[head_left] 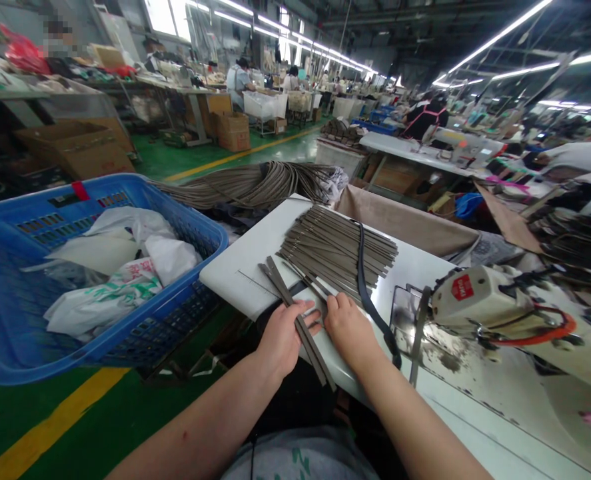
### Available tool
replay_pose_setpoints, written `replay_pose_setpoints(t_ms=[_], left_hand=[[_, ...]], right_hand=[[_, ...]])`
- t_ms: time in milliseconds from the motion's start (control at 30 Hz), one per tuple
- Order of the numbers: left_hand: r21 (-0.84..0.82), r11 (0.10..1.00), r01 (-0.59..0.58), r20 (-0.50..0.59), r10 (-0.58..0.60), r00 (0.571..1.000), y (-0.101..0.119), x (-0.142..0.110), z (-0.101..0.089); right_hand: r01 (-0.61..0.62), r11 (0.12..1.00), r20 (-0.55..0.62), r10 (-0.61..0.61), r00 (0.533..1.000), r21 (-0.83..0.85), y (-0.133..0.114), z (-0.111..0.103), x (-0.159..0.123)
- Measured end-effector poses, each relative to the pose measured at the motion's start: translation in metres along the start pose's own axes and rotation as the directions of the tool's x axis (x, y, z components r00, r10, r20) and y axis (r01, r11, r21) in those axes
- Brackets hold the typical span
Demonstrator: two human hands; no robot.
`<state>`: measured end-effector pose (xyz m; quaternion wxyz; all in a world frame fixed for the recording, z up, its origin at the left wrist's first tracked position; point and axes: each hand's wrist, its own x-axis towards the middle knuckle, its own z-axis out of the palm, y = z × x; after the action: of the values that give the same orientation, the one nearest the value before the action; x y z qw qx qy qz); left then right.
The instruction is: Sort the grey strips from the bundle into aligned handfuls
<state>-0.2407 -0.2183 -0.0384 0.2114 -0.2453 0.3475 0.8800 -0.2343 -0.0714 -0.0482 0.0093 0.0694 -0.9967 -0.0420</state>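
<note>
My left hand (pixel 285 333) is closed round a couple of flat grey-brown fabric strips (pixel 318 360), which slant across the table's near edge. Beside it, my right hand (pixel 350 330) has its fingers curled down on the end of another fabric strip (pixel 308 279); the fingertips are partly hidden. Just beyond both hands, a fanned layer of similar strips (pixel 325 243) lies on the white sewing table (pixel 245 267). A dark strap (pixel 364 273) crosses this layer and runs down toward the machine.
To the right stands a sewing machine (pixel 495 307) with a strip (pixel 419 333) hanging near its head. A blue basket (pixel 185 280) with white plastic bags (pixel 110 293) is at the left. Behind the table lies a large bundle of long strips (pixel 255 183). Other people work farther back.
</note>
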Motion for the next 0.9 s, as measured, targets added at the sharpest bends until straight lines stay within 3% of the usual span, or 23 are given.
replay_pose_setpoints(t_ms=[100, 200, 300, 367, 467, 533, 700, 900], left_hand=[[-0.015, 1.0, -0.001, 0.021, 0.001, 1.0, 0.0, 0.0, 0.001], [-0.033, 0.999, -0.019, 0.069, 0.021, 0.997, -0.001, 0.001, 0.002], [-0.064, 0.997, -0.042, 0.028, 0.044, 0.999, -0.004, 0.007, 0.003], [-0.097, 0.994, -0.056, -0.014, 0.054, 0.998, -0.007, 0.01, 0.003], [-0.119, 0.991, -0.058, -0.006, 0.058, 0.998, -0.009, 0.012, 0.002], [-0.112, 0.993, -0.043, 0.009, 0.045, 0.999, -0.008, 0.01, 0.002], [-0.062, 0.998, -0.01, 0.024, 0.011, 1.0, -0.003, 0.005, 0.004], [-0.065, 0.997, 0.041, -0.021, -0.042, 0.999, -0.003, 0.007, 0.005]], right_hand=[[-0.001, 1.0, 0.02, 0.001, 1.0, 0.023, -0.002, -0.009, -0.004], [0.065, 0.985, -0.006, -0.065, 0.998, 0.157, -0.004, -0.023, -0.01], [0.171, 0.931, -0.013, -0.176, 0.984, 0.321, -0.004, -0.035, -0.01], [0.125, 0.922, -0.045, -0.116, 0.992, 0.366, 0.001, -0.035, -0.005], [-0.061, 0.953, -0.141, 0.107, 0.984, 0.298, 0.013, -0.024, 0.006], [-0.128, 0.963, -0.154, 0.167, 0.974, 0.238, 0.019, -0.013, 0.011], [-0.092, 0.989, -0.096, 0.103, 0.99, 0.118, 0.018, 0.003, 0.01], [-0.037, 0.997, -0.059, 0.042, 0.997, 0.074, 0.011, -0.003, 0.007]])
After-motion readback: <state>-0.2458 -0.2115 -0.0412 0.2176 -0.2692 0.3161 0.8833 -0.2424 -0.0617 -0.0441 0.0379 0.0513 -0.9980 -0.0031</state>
